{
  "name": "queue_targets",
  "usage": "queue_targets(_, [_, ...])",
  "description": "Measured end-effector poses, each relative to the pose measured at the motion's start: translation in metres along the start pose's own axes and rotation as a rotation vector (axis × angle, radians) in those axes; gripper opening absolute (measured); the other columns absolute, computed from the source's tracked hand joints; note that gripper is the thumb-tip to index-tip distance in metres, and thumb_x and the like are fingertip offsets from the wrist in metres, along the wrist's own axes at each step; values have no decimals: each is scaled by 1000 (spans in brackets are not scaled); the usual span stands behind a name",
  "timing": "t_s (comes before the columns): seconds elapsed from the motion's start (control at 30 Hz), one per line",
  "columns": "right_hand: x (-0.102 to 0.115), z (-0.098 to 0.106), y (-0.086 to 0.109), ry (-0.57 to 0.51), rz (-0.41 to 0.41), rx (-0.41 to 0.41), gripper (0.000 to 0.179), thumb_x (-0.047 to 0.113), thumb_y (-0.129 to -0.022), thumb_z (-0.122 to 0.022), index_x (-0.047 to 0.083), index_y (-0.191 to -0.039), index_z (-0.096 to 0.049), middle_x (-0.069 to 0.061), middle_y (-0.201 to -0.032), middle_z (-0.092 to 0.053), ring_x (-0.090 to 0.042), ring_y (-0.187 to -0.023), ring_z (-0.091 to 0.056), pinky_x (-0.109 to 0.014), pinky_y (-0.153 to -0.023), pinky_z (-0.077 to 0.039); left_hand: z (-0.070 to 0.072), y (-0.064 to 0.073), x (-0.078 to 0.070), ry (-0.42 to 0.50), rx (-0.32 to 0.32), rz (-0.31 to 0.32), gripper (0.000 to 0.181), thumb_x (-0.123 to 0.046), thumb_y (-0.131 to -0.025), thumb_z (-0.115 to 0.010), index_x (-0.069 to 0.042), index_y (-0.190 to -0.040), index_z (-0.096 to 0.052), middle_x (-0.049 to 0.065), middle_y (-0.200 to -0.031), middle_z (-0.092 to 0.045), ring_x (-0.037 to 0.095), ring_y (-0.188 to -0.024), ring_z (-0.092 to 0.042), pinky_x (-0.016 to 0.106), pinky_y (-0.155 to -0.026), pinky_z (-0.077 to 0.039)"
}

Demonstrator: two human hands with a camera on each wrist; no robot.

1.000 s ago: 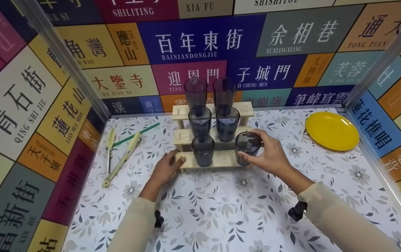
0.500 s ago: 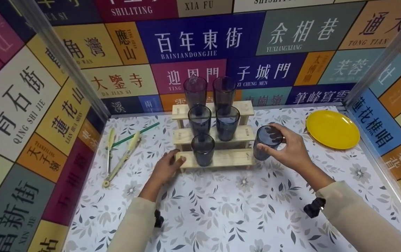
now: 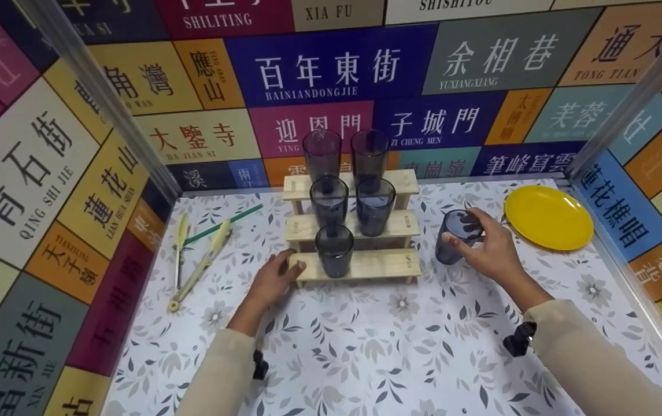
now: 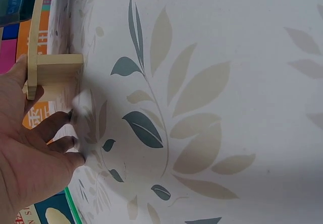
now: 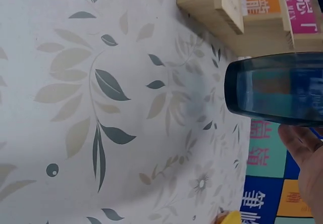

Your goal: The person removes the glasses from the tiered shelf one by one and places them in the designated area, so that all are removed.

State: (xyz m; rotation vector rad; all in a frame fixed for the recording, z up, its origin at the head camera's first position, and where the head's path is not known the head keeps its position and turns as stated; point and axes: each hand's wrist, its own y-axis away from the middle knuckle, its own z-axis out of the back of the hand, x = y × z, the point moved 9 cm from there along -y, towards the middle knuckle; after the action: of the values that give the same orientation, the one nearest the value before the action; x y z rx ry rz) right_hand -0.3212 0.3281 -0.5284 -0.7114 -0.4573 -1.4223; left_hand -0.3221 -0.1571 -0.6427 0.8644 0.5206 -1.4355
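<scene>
My right hand (image 3: 497, 247) holds a dark tinted glass (image 3: 455, 238) by its sides, off to the right of the wooden tiered rack (image 3: 383, 263). In the right wrist view the held glass (image 5: 275, 89) hangs above the tablecloth, its base apart from it. At the rack's lower left end my left hand (image 3: 270, 282) pinches the end of the lowest step, and the left wrist view shows digits on both faces of that board (image 4: 34, 42). One glass (image 3: 334, 254) stands on the lowest step. Two more stand on the middle step and two on the top step.
A yellow plate (image 3: 549, 218) lies at the back right, beyond my right hand. On the left lie tongs (image 3: 200, 266) with pale tips, over a green straw (image 3: 241, 218). Printed wall panels (image 3: 331, 63) close off the back and both sides of the patterned tablecloth (image 3: 365, 352).
My right hand has lifted the glass off the right of the lowest step and carried it right, clear of the rack. The left hand has stayed at the rack's end.
</scene>
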Motion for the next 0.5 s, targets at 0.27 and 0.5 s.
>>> queue_targets(0.27, [-18, -11, -9, 4, -30, -4, 88, 55, -96, -86, 4, -158, -52, -29, -148, -65, -48, -136, -61, -66, -114, -49, 4, 1, 0, 16, -2, 0, 70, -60, -109, -64, -22, -166, -51, 21, -173, -47, 45, -171, -22, 66, -136, -26])
queue_targets(0.5, [-27, -21, -13, 18, -44, 25, 92, 56, -97, -84, 1, -161, -48, -32, -152, -61, -51, -139, -60, -68, -118, -47, 2, 1, 0, -4, -8, -15, 67, -57, -110, -63, -21, -165, -53, 23, -172, -48, 48, -170, -25, 67, -135, -27])
